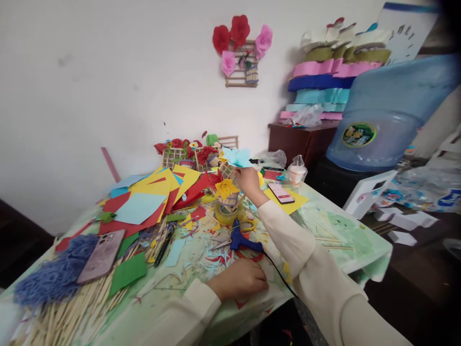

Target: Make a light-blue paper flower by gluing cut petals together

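Observation:
My right hand (pixel 248 181) reaches out over the middle of the table, its fingers closed just beneath a light blue paper flower (pixel 236 156). The flower seems held at its base, which the fingers hide. Just left of that hand a yellow paper flower (pixel 226 189) stands over a roll of clear tape (pixel 229 214). Near the front edge rests my left hand (pixel 240 278), curled into a loose fist; its inside is hidden. Between the hands lies a blue hot glue gun (pixel 242 239) with a black cord, beside yellow-handled scissors (pixel 248 225).
Left are coloured paper sheets (pixel 146 206), blue raffia-like strands (pixel 54 271), a pink phone (pixel 102 257) and thin wooden sticks (pixel 77 307). Finished stick-and-flower pieces (pixel 178 156) stand at the back. Another phone (pixel 281 192) and a cup (pixel 297 173) lie right, near a water bottle (pixel 382 115).

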A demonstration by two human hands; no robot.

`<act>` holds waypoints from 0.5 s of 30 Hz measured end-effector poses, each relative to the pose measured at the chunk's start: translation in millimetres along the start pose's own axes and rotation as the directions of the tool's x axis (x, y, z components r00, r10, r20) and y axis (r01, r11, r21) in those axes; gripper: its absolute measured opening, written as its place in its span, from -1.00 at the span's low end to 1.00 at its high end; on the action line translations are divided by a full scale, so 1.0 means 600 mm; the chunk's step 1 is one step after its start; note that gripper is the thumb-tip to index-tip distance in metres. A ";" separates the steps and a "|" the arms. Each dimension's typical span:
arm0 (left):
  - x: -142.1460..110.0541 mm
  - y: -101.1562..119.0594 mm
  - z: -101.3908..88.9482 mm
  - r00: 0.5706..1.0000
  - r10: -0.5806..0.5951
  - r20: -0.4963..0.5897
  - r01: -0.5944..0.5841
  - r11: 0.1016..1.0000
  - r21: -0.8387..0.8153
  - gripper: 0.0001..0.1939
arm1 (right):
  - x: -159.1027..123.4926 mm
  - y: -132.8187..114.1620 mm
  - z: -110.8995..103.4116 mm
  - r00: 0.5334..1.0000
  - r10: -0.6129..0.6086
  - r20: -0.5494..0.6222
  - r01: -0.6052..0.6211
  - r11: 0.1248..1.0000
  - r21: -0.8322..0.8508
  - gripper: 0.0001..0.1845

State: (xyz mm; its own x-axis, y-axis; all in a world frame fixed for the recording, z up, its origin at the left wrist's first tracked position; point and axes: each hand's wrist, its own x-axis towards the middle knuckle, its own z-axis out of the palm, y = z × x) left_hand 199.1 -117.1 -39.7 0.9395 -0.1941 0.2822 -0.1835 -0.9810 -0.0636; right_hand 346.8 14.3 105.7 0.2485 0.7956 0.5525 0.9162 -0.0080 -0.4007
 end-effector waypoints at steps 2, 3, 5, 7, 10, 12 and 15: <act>-0.001 -0.001 0.002 1.000 0.008 0.005 -0.008 1.000 0.008 -0.82 | 0.001 -0.003 -0.002 1.000 0.001 0.001 -0.001 1.000 -0.008 -0.71; -0.001 -0.001 0.003 1.000 0.009 0.007 -0.009 1.000 0.010 -0.82 | 0.002 -0.004 -0.003 1.000 0.002 -0.002 -0.002 1.000 -0.011 -0.71; -0.002 -0.001 0.005 1.000 0.002 0.007 -0.002 1.000 0.008 -0.80 | 0.003 -0.005 -0.006 1.000 0.007 -0.011 -0.007 1.000 -0.016 -0.68; -0.002 -0.001 0.005 1.000 -0.007 0.009 0.007 1.000 0.003 -0.79 | 0.004 -0.005 -0.007 1.000 0.013 -0.014 -0.013 1.000 -0.019 -0.66; -0.001 -0.001 0.004 1.000 -0.006 0.003 0.006 1.000 0.003 -0.80 | 0.005 -0.005 -0.006 1.000 0.011 0.002 -0.011 1.000 -0.015 -0.65; -0.001 -0.001 0.003 1.000 0.003 -0.003 -0.003 1.000 0.000 -0.81 | 0.005 -0.006 -0.003 1.000 0.005 0.015 -0.004 1.000 -0.011 -0.66; 0.001 0.002 0.003 0.999 -0.038 -0.021 0.037 0.998 -0.044 -0.83 | 0.004 -0.009 0.001 1.000 0.005 0.028 -0.005 1.000 -0.012 -0.67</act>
State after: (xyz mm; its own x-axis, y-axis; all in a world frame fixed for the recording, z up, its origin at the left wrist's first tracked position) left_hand 199.8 -118.4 -41.1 0.9397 -0.1567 0.3041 -0.1610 -0.9869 -0.0111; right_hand 342.3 16.7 108.7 0.2443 0.8121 0.5299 0.9188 -0.0192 -0.3942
